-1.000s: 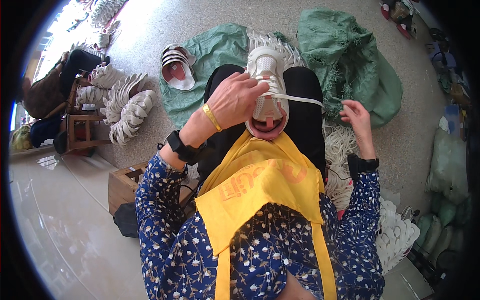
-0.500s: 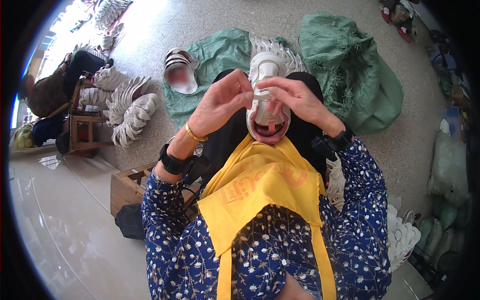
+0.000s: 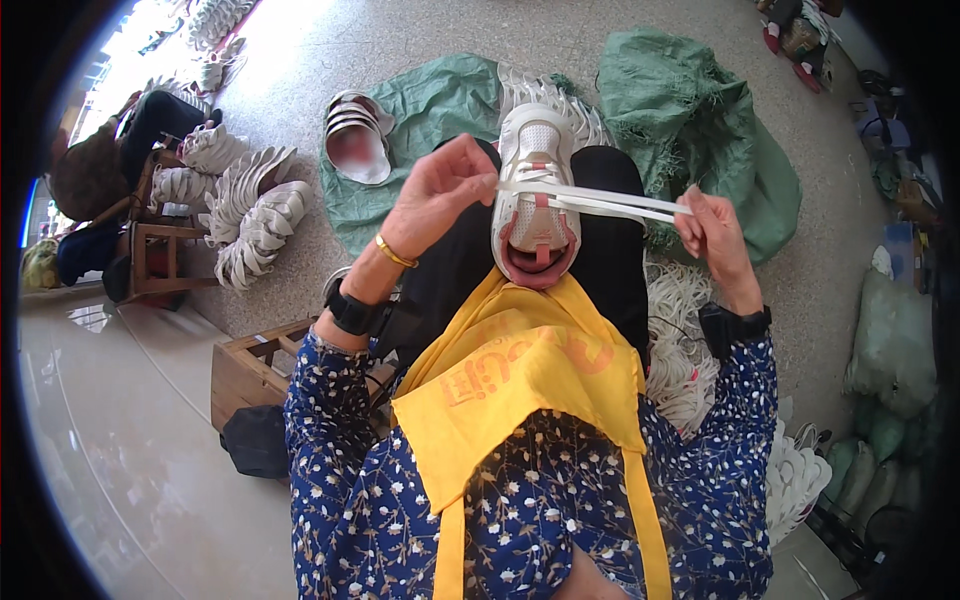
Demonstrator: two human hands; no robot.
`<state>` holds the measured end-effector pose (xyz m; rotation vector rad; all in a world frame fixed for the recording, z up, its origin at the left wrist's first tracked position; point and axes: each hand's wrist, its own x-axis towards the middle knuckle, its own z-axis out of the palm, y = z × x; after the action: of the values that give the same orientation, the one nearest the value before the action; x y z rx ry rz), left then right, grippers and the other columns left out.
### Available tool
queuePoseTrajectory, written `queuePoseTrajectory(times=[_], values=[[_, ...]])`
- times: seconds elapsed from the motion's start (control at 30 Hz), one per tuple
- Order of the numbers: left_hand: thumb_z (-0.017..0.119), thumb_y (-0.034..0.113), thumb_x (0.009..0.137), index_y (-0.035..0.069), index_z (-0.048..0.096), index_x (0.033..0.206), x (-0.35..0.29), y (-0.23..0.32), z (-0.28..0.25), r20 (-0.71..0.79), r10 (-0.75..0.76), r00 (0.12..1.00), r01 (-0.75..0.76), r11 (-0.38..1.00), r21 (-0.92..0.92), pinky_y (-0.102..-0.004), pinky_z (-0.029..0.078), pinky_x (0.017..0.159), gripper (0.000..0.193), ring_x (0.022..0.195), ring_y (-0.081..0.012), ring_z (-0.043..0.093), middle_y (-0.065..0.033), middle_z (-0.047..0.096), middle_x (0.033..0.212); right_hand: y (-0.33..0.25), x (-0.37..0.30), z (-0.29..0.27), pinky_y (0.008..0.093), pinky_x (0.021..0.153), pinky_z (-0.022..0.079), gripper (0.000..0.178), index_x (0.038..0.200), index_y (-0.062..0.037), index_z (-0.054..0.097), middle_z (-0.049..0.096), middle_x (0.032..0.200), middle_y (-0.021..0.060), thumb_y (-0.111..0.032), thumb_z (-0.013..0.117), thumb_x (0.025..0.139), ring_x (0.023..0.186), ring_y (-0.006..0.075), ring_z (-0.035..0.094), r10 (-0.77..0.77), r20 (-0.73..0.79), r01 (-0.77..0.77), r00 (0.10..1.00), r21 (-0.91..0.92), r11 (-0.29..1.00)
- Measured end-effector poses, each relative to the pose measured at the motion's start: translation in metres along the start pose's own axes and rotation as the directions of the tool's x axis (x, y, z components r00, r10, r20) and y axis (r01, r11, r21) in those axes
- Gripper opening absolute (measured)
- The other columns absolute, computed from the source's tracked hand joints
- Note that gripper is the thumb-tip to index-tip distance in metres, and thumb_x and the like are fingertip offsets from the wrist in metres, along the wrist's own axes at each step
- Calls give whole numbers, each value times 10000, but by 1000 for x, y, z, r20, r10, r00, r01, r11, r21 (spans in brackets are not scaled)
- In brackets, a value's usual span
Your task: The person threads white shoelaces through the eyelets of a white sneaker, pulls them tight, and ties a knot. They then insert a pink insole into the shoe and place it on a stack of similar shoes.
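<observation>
A white sneaker upper [image 3: 535, 135] with pink trim lies between my knees, its toe pointing away and its pink-lined opening toward me. White shoelace [image 3: 610, 197] runs from its eyelets to the right in two taut strands. My right hand [image 3: 712, 228] pinches that lace out past my right knee. At the shoe's left edge my left hand [image 3: 450, 190] is closed, thumb against fingers, near the short left part of the lace. Whether it grips that lace end is hard to make out.
Green woven sacks [image 3: 700, 150] lie beyond my knees, with a nested stack of shoe uppers [image 3: 357, 140] on the left one. More white uppers [image 3: 255, 220] are piled at left by a wooden stool [image 3: 165, 255]. A heap of white laces [image 3: 682, 350] hangs beside my right thigh.
My right hand has moved from over the shoe out to the right, drawing the lace with it. My left hand has shifted slightly left.
</observation>
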<state>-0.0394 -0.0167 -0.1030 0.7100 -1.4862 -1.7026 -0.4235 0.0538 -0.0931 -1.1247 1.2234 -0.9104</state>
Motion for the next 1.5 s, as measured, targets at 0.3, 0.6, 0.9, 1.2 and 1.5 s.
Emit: queuePoseTrajectory(times=[0.3, 0.6, 0.9, 1.2, 1.5], values=[[672, 14, 924, 14, 544, 937, 2, -17, 46, -33, 122, 992, -97, 904, 416, -268, 503, 839, 129, 924, -101, 650, -37, 677, 887, -18, 7, 74, 205, 558, 473, 105, 1015, -19, 712, 695, 836, -11, -89, 681, 943, 616, 40, 575, -124, -122, 49, 985, -487, 872], [699, -25, 831, -3, 555, 927, -7, -15, 52, -79, 198, 977, -121, 819, 561, -309, 520, 756, 174, 807, -185, 660, -89, 654, 820, -6, 28, 135, 284, 667, 560, 75, 922, 40, 698, 717, 785, 84, -17, 716, 877, 764, 150, 720, -281, 14, 266, 959, -372, 889], [815, 194, 703, 92, 627, 988, -16, -25, 55, 240, 271, 932, -346, 469, 813, -415, 411, 877, 356, 1000, -300, 530, -66, 598, 1067, 2, 30, 134, 373, 576, 503, 83, 838, 1, 677, 669, 733, 128, -69, 722, 832, 624, 271, 652, -400, -76, 259, 913, -648, 716], [793, 266, 748, 129, 607, 1008, -17, -32, 67, 283, 308, 908, -382, 335, 861, -418, 388, 907, 348, 1015, -285, 532, -78, 596, 1097, 5, 33, 140, 474, 622, 510, 89, 816, -15, 618, 657, 751, 168, -75, 679, 844, 712, 382, 657, -440, -27, 247, 897, -796, 552], [767, 296, 776, 108, 592, 986, -18, -35, 64, 361, 309, 880, -440, 244, 864, -410, 386, 914, 333, 986, -265, 536, -59, 587, 975, 6, 33, 146, 502, 669, 520, 86, 822, -18, 607, 666, 791, 181, -82, 655, 855, 762, 402, 661, -408, -45, 174, 912, -858, 483]])
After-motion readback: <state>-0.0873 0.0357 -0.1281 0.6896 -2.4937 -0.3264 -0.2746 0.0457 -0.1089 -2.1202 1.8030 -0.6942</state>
